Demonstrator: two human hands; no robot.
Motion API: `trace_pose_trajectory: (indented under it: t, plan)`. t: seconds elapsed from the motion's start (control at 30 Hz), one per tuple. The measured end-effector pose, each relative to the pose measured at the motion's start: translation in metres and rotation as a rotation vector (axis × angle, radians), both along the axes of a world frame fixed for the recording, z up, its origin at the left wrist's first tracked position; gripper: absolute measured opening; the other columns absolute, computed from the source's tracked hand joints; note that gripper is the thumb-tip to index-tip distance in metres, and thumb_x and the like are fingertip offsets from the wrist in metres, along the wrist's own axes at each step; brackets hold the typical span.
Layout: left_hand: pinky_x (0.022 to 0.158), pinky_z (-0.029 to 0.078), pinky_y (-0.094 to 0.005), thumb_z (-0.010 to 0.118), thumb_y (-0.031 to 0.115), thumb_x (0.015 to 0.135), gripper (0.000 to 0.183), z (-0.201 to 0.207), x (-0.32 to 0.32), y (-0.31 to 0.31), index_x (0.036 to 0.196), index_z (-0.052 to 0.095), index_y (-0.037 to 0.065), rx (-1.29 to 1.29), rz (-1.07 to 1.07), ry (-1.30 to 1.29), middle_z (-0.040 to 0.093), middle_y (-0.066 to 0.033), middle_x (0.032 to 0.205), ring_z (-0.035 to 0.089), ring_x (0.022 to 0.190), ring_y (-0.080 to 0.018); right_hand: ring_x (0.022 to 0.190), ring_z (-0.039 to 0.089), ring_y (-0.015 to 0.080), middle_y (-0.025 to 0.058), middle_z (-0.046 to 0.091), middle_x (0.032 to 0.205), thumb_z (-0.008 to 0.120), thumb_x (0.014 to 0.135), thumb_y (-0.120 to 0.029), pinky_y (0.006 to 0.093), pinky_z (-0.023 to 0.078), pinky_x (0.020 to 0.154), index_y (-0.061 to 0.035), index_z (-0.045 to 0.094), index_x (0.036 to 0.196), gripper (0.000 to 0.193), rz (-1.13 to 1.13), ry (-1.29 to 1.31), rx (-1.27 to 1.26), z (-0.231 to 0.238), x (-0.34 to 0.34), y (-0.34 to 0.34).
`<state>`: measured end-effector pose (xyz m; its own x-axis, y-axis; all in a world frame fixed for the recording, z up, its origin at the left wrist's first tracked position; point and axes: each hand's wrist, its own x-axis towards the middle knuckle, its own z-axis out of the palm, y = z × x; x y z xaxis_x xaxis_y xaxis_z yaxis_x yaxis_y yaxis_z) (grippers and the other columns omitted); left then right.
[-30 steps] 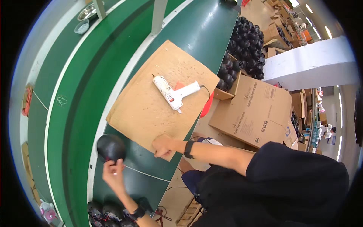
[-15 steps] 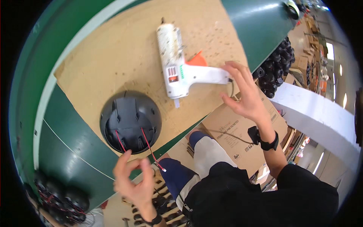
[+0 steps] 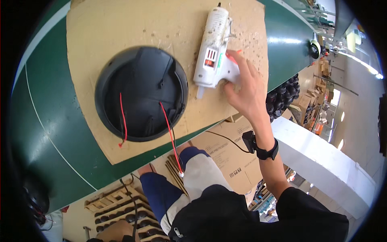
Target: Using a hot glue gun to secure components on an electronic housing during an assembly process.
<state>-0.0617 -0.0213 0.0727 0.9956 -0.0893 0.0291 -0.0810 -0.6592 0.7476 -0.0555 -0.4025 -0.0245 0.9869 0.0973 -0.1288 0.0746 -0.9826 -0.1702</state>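
My right hand (image 3: 248, 90) is closed round the handle of a white hot glue gun (image 3: 210, 60), the index finger near its orange trigger. A clear tip of glue stick (image 3: 200, 92) pokes out of its rear end, and the dark nozzle points away from me. To its left a round black plastic shell (image 3: 139, 72) lies hollow side up. Two red-and-black wire leads come out of the shell; one red wire (image 3: 168, 123) hangs over the front edge to a small white connector (image 3: 181, 174). Of my left arm only skin (image 3: 117, 231) shows at the lower edge, its fingers hidden.
A cardboard sheet (image 3: 88, 52) covers part of the green table (image 3: 52, 113). A printed carton (image 3: 229, 157) stands below the table's front edge. Black round parts (image 3: 284, 94) are heaped beyond the right edge, and another black shell (image 3: 35, 193) sits at lower left.
My right hand has closed round the glue gun's handle from beside its end. My left hand has dropped away from the wires to the lower edge. The view has shifted.
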Motion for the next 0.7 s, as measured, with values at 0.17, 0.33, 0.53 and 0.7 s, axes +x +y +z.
trace_pose_trajectory:
  t: [0.17,0.33,0.53,0.7]
  plan:
    - [0.084,0.054,-0.0363,0.074,0.027,0.087,0.043,0.003,0.002,0.001,0.118,0.063,0.001,-0.002,-0.037,0.048,0.07,-0.014,0.106,0.069,0.098,-0.022,0.099,0.069,0.0258,0.0135,0.07,0.116,0.064,0.087,-0.008,0.0377,0.054,0.085,-0.006,0.055,0.134,0.048,-0.128,-0.148,0.462,0.006,-0.007,-0.003]
    - [0.076,0.056,-0.0316,0.081,0.009,0.08,0.036,-0.032,-0.029,-0.055,0.11,0.065,-0.001,0.012,-0.007,0.266,0.071,-0.0126,0.097,0.071,0.086,-0.0195,0.051,0.045,0.0153,0.0062,0.05,0.07,0.067,0.095,-0.034,0.0307,0.041,0.054,-0.0063,0.044,0.139,0.058,-0.45,0.229,1.67,0.052,-0.054,0.009]
    - [0.062,0.054,-0.0265,0.077,-0.003,0.081,0.014,-0.041,-0.025,-0.054,0.093,0.069,-0.002,-0.067,-0.102,0.04,0.073,-0.01,0.083,0.068,0.065,-0.0169,0.098,0.063,0.0288,0.016,0.056,0.119,0.085,0.077,-0.037,0.0398,0.052,0.084,-0.0048,0.058,0.127,0.065,-0.194,0.736,1.204,0.107,-0.073,0.004]
    - [0.07,0.05,-0.0224,0.075,0.0,0.086,0.012,-0.038,0.03,-0.037,0.097,0.071,-0.003,-0.165,-0.043,0.088,0.07,-0.005,0.087,0.063,0.076,-0.0087,0.114,0.065,0.0306,0.015,0.058,0.133,0.091,0.071,-0.021,0.041,0.055,0.094,-0.001,0.064,0.122,0.062,-0.601,0.759,1.091,0.135,-0.066,0.036]
